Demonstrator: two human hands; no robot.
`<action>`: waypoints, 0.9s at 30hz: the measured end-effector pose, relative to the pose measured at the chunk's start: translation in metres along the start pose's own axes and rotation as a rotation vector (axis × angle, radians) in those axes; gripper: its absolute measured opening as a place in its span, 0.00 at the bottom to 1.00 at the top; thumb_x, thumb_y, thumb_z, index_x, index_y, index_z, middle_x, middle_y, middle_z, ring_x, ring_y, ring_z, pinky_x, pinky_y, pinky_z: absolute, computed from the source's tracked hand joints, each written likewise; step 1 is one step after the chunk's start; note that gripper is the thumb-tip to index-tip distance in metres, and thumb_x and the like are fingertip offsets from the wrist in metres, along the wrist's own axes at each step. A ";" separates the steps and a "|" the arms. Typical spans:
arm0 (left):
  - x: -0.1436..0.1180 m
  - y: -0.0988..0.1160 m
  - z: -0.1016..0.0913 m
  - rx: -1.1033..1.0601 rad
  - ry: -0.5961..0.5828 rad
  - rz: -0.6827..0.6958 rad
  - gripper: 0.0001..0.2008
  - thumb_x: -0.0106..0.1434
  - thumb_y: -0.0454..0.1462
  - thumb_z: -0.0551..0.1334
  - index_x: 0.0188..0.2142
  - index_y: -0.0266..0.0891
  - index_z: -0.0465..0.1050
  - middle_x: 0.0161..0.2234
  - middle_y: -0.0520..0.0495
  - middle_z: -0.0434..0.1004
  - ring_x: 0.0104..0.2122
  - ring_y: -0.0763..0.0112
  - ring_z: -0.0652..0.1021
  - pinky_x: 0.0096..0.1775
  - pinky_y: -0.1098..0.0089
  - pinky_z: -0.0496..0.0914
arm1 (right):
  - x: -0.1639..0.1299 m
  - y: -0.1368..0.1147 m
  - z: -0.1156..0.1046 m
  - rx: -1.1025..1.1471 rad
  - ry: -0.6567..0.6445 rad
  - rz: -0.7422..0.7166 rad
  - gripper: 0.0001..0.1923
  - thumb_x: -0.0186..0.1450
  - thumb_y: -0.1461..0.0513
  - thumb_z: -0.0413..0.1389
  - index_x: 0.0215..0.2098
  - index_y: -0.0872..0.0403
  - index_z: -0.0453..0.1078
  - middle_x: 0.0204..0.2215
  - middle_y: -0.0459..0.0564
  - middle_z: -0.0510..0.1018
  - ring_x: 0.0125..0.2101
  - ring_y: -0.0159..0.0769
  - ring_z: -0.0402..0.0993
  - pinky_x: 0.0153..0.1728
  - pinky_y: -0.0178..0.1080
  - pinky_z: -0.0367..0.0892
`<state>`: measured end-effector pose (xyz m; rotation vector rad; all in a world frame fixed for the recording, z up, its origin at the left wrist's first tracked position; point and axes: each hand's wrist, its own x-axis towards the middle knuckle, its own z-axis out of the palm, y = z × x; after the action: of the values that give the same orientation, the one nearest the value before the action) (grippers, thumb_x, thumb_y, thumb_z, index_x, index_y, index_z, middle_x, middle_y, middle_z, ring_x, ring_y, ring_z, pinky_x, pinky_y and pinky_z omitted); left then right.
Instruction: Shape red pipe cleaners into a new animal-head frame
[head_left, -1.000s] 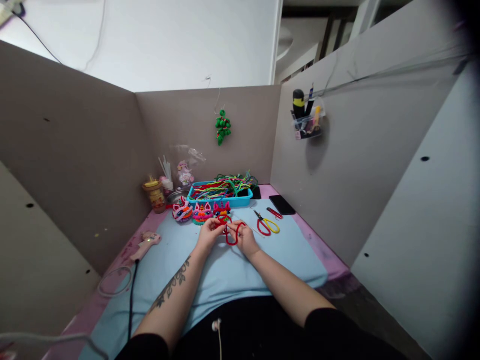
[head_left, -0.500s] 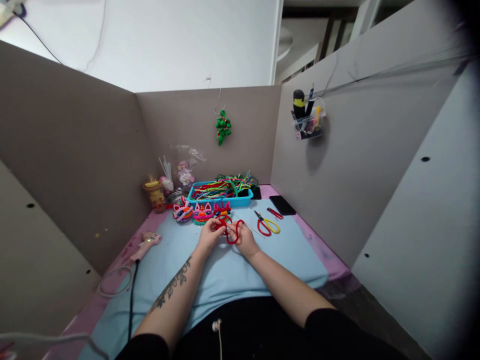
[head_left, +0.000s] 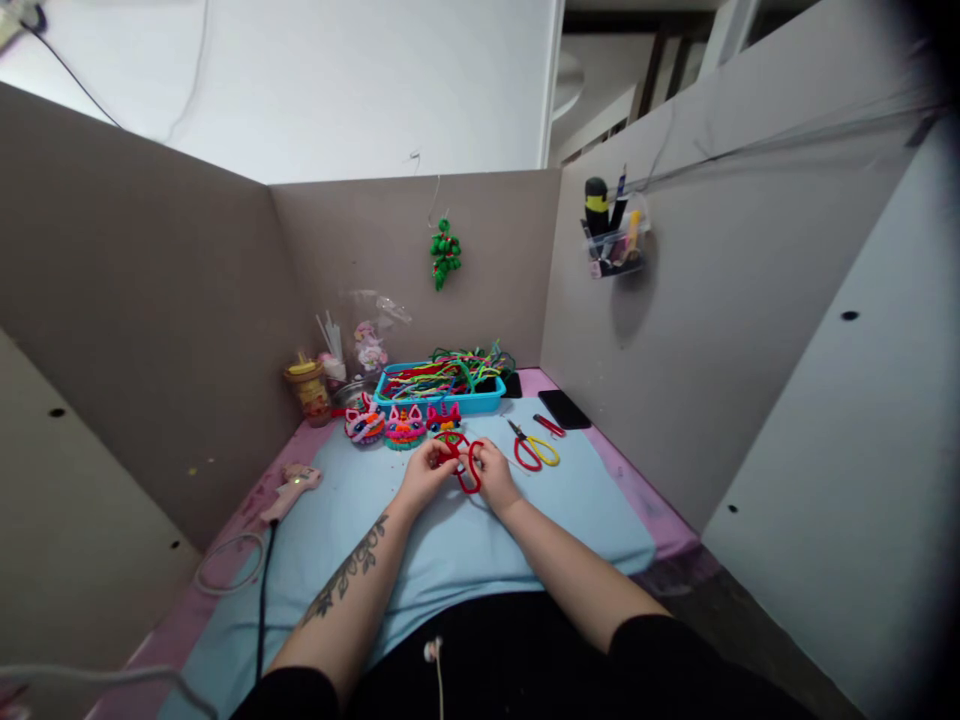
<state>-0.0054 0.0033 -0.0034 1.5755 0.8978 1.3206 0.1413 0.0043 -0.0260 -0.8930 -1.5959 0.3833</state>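
so both hands are pinched on the red pipe cleaner, left hand and right hand, just in front of the blue tray.

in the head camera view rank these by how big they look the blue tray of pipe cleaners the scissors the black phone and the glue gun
1. blue tray
2. glue gun, though it lies nearer the camera
3. scissors and black phone: too alike to rank

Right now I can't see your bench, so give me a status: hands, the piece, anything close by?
Left hand and right hand both pinching red pipe cleaner over blue mat. Scissors lie just right, apart.
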 end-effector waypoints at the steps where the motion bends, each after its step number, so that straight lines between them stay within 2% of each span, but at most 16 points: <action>1: 0.000 0.000 0.000 0.008 -0.007 0.000 0.11 0.50 0.37 0.66 0.29 0.37 0.65 0.26 0.53 0.70 0.26 0.75 0.71 0.31 0.74 0.66 | 0.000 0.000 0.000 0.013 0.001 0.013 0.08 0.61 0.61 0.53 0.27 0.54 0.72 0.29 0.49 0.70 0.32 0.35 0.67 0.37 0.38 0.63; 9: -0.002 0.004 0.002 0.037 -0.027 -0.016 0.11 0.48 0.37 0.66 0.28 0.36 0.65 0.23 0.54 0.69 0.23 0.77 0.69 0.28 0.75 0.62 | 0.002 -0.002 -0.003 0.058 -0.031 0.045 0.08 0.60 0.61 0.53 0.27 0.55 0.72 0.30 0.48 0.68 0.32 0.34 0.66 0.35 0.36 0.63; 14: -0.003 0.005 0.003 0.041 -0.035 -0.022 0.10 0.48 0.36 0.66 0.27 0.36 0.66 0.22 0.54 0.69 0.22 0.77 0.69 0.27 0.75 0.62 | 0.002 0.002 0.000 0.066 -0.049 0.050 0.08 0.59 0.62 0.53 0.23 0.55 0.69 0.29 0.49 0.67 0.32 0.34 0.66 0.35 0.36 0.63; 19: -0.001 -0.003 0.001 0.039 -0.055 -0.033 0.10 0.49 0.36 0.66 0.29 0.36 0.66 0.23 0.53 0.70 0.23 0.77 0.70 0.27 0.75 0.63 | 0.002 0.000 0.004 0.070 -0.049 0.125 0.08 0.59 0.62 0.51 0.23 0.55 0.66 0.26 0.46 0.67 0.27 0.31 0.65 0.31 0.35 0.63; 22: 0.002 -0.006 -0.002 0.005 0.003 -0.037 0.11 0.48 0.36 0.66 0.29 0.36 0.65 0.24 0.53 0.70 0.24 0.77 0.71 0.28 0.75 0.64 | 0.002 -0.005 0.003 0.035 -0.053 0.111 0.09 0.62 0.61 0.50 0.26 0.55 0.68 0.28 0.48 0.68 0.30 0.33 0.67 0.33 0.36 0.63; 25: 0.005 -0.006 -0.005 -0.043 0.122 -0.065 0.13 0.47 0.37 0.67 0.30 0.37 0.66 0.25 0.53 0.71 0.25 0.76 0.72 0.28 0.75 0.66 | 0.002 -0.009 0.001 0.007 -0.003 0.056 0.09 0.62 0.61 0.48 0.34 0.54 0.70 0.34 0.51 0.69 0.35 0.36 0.67 0.38 0.37 0.64; 27: 0.007 -0.005 -0.007 -0.094 0.179 -0.089 0.15 0.46 0.38 0.68 0.31 0.37 0.66 0.25 0.53 0.71 0.25 0.75 0.72 0.28 0.75 0.66 | 0.002 -0.009 0.000 0.011 0.010 0.045 0.08 0.62 0.62 0.48 0.34 0.54 0.69 0.33 0.50 0.70 0.34 0.35 0.67 0.36 0.37 0.64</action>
<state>-0.0112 0.0124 -0.0056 1.3462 0.9890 1.4347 0.1379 -0.0004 -0.0189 -0.9223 -1.5654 0.4190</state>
